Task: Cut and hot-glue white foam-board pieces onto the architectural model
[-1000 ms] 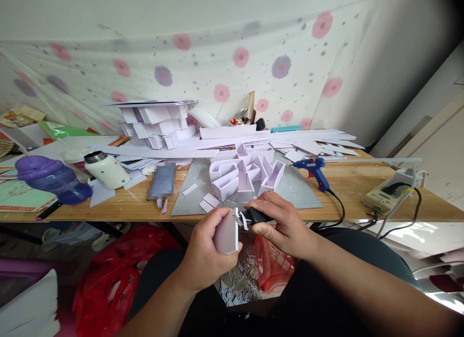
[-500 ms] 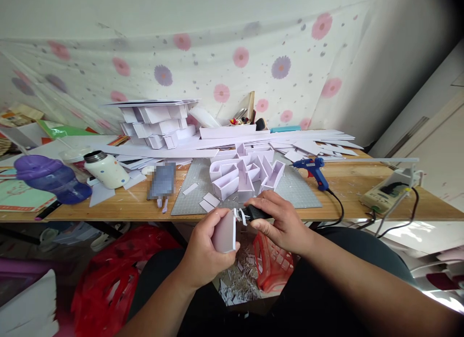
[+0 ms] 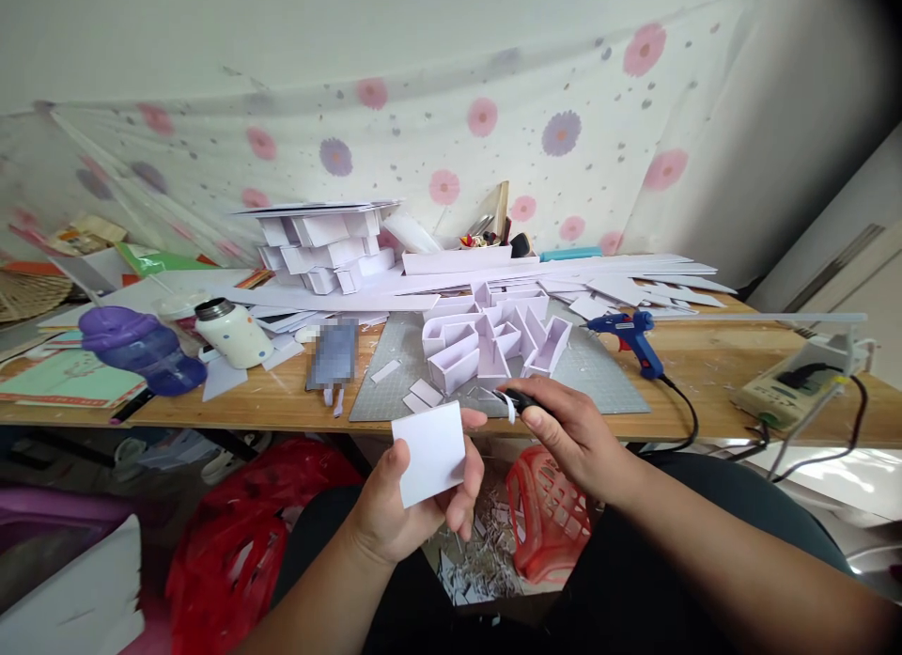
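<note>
Since a second ago, left hand (image 3: pixel 401 505) has turned the white foam-board piece (image 3: pixel 429 451) from edge-on to face-on toward the camera; right hand (image 3: pixel 570 429) has drawn off to the right, so knife and board no longer meet.

Board piece: roughly square, held just below the front edge of the cutting mat (image 3: pixel 606 392), over the lap. Thumb on its near left edge, fingers curled behind and around its right edge, a closed pinch on the board. Broad face points up toward the camera; slightly longer axis runs left-right, tilted up to the right.

Right hand: fingers wrapped snugly round a black-handled craft knife (image 3: pixel 520 400), tip pointing left toward the board, a white sliver (image 3: pixel 508 407) hanging at the blade. Knife sits just right of the board, apart from it.

Judgement: looks like an edge check between trims. Done well, keep left fingertips behind the face and off the edge being pared, blade angled away from the thumb, shallow passes.

Beyond the mat's near edge: white foam-board letter shells (image 3: pixel 493 340) on the mat; blue glue gun (image 3: pixel 627 331) at its right side. Below it, red basket (image 3: pixel 553 514) with offcuts.
</note>
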Tool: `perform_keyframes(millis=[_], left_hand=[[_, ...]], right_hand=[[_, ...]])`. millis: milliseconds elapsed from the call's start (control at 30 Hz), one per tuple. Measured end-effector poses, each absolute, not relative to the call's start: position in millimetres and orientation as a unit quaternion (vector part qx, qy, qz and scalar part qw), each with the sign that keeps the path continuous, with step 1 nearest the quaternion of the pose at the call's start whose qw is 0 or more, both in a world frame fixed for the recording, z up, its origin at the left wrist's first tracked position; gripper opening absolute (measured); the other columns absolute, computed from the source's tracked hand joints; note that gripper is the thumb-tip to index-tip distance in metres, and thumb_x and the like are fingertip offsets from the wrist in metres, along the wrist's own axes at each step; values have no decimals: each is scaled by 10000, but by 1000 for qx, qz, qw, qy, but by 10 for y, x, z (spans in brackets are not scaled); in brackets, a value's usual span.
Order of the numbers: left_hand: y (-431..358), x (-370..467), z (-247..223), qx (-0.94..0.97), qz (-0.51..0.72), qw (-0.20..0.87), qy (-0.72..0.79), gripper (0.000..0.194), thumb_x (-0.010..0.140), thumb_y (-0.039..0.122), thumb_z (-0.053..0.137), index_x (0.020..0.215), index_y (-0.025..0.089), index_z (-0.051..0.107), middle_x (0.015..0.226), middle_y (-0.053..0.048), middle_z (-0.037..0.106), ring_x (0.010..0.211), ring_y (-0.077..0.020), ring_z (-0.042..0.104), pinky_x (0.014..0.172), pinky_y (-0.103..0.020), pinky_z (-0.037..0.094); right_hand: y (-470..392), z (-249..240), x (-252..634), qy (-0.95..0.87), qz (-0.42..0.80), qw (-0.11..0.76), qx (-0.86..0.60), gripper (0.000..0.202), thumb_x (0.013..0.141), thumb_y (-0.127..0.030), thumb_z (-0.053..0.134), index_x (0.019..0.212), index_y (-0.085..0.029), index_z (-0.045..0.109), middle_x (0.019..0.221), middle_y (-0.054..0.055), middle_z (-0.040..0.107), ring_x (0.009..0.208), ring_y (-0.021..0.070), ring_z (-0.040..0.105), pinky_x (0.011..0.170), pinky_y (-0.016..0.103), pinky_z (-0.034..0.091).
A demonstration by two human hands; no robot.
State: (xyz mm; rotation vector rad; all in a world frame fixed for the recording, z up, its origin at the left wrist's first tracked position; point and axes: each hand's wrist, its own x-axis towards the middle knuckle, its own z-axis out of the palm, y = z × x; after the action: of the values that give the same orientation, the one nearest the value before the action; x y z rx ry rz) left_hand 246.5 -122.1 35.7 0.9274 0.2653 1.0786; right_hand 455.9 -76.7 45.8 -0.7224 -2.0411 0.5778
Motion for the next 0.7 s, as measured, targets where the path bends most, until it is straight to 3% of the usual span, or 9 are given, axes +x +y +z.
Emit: perform_keyframes(millis=[100,200,267,300,333,400,600,700], left_hand=[[-1197,2473,320,424,499,745,128,633,807,667,522,1184,162,583,761,-50,624,474,-78,510,482,-230,505],[-1184,2489,272,425,500,736,170,549,802,596,591,1142,166,595,796,-52,627,535,-102,549,545,-254,512],[-1179,2514,241,421,495,733,200,529,801,577,605,1126,159,599,799,-51,623,567,-111,551,576,-262,505],[-1177,2528,229,419,494,730,215,519,808,574,599,1115,156,602,796,-52,623,581,-116,550,590,-265,499],[-1175,2541,219,419,496,726,229,512,814,574,590,1107,154,604,794,-54,625,595,-122,552,604,-269,491],[-1172,2557,209,421,497,716,252,522,818,590,576,1104,155,605,799,-61,636,624,-140,565,628,-277,474],[-1175,2551,232,419,498,704,286,597,772,642,596,1129,163,613,831,-69,650,674,-161,567,647,-289,449],[-1185,2560,250,444,495,686,296,577,775,629,604,1132,175,609,851,-72,650,695,-166,559,662,-297,440]], right_hand=[[-703,514,4637,-805,183,468,-315,292,983,-374,422,1151,-207,593,969,67,675,859,195,626,735,303,471],[-556,676,4791,-753,45,531,-386,343,973,-423,410,1153,-201,601,965,91,677,877,227,630,750,330,475],[-413,799,4895,-711,-52,491,-501,406,974,-447,368,1181,-189,603,1021,126,670,962,266,617,782,363,463],[-334,847,4939,-700,-81,426,-568,421,969,-452,364,1173,-186,619,1036,139,671,986,286,613,772,373,457],[-258,879,4978,-699,-89,326,-630,416,955,-477,385,1119,-206,655,1000,133,685,954,299,626,722,371,452],[-128,891,5045,-710,-74,245,-656,371,905,-510,482,932,-229,722,839,104,713,783,282,657,601,329,418],[-79,746,5163,-715,-69,221,-660,416,955,-510,393,933,-266,729,785,51,729,683,223,657,517,281,360],[-142,711,5144,-714,-105,234,-651,389,941,-506,442,1118,-251,676,955,72,717,880,247,650,633,296,424]])
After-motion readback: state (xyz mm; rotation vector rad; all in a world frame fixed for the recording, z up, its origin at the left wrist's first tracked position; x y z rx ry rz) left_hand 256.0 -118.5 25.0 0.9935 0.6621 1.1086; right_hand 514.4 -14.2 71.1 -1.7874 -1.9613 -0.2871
